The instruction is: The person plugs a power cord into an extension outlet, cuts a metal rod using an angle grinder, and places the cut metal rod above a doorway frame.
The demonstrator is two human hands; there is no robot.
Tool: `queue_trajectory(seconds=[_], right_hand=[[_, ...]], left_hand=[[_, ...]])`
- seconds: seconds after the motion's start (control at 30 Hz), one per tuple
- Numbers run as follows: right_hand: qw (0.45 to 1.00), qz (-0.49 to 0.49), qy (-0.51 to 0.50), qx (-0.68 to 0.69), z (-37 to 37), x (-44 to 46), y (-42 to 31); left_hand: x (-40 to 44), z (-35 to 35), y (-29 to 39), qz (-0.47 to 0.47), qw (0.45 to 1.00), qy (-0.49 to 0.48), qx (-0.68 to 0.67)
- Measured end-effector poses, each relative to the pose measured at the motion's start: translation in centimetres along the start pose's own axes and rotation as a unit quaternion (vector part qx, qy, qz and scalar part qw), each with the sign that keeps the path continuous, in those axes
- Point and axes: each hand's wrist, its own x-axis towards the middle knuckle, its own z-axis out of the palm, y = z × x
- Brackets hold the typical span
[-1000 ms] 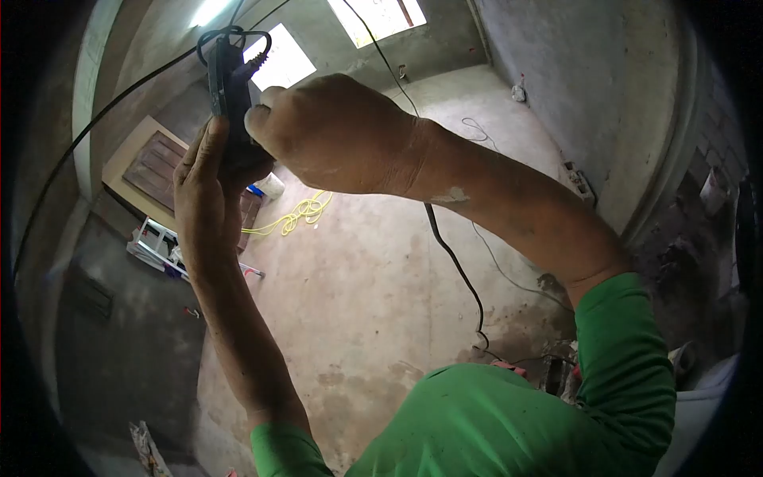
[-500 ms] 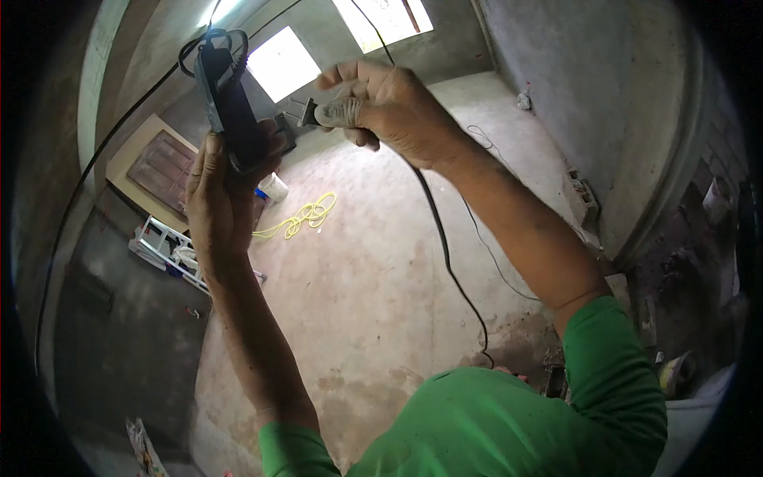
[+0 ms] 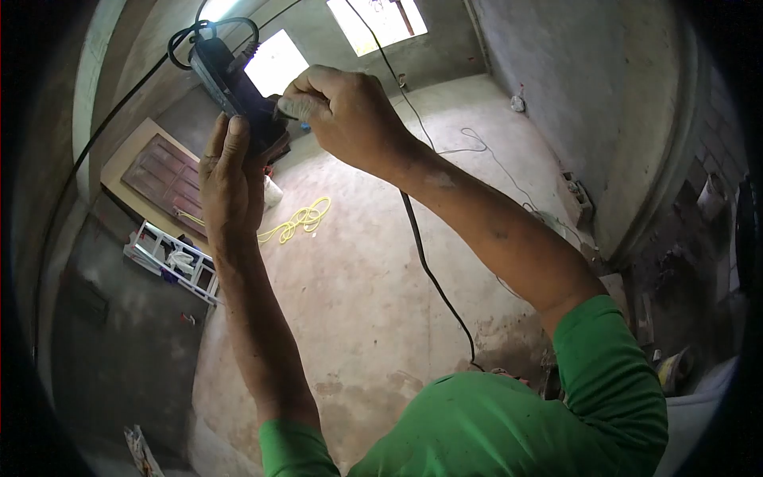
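Observation:
A black power strip hangs high on the left, with a cable looped at its top and one plug seated near its upper end. My left hand is wrapped around its lower end. At the strip's right side, my right hand pinches a black power plug, mostly hidden by the fingers. The plug is up against the strip; whether its pins are in a socket I cannot tell. Its black cord runs down below my right forearm toward the floor.
A yellow cord lies coiled on the concrete floor. At left are a white ladder and a wooden door panel. A thin dark cable trails along the floor at right, near a block by the wall.
My right hand has moved left, bringing the plug from beside the power strip up against it. The plug's pins, visible before, are now hidden. My left hand still holds the strip.

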Motion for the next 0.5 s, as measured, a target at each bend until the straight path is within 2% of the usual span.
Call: queue_trajectory(seconds=[0.03,0.1,0.23,0.33,0.4,0.5], right_hand=[[1.000,0.001,0.000,0.001,0.1,-0.1,0.3],[0.994,-0.098,0.047,-0.034,0.5,-0.6,0.6],[0.990,-0.104,0.042,-0.086,-0.4,-0.5,0.6],[0.996,-0.061,-0.017,-0.063,-1.7,-0.3,0.6],[0.994,-0.026,-0.104,-0.011,-2.2,-0.4,0.7],[0.990,-0.028,-0.138,-0.025,-2.5,0.5,0.6]], left_hand=[[0.2,0.4,0.0,-0.002,1.000,0.003,-0.012],[0.2,0.3,0.0,-0.001,1.000,0.008,-0.024],[0.2,0.1,-0.4,0.002,1.000,0.000,-0.030],[0.4,0.6,0.5,0.016,1.000,0.011,-0.014],[0.3,0.6,0.6,0.020,1.000,0.022,0.006],[0.6,0.2,0.5,0.024,0.999,0.000,0.042]])
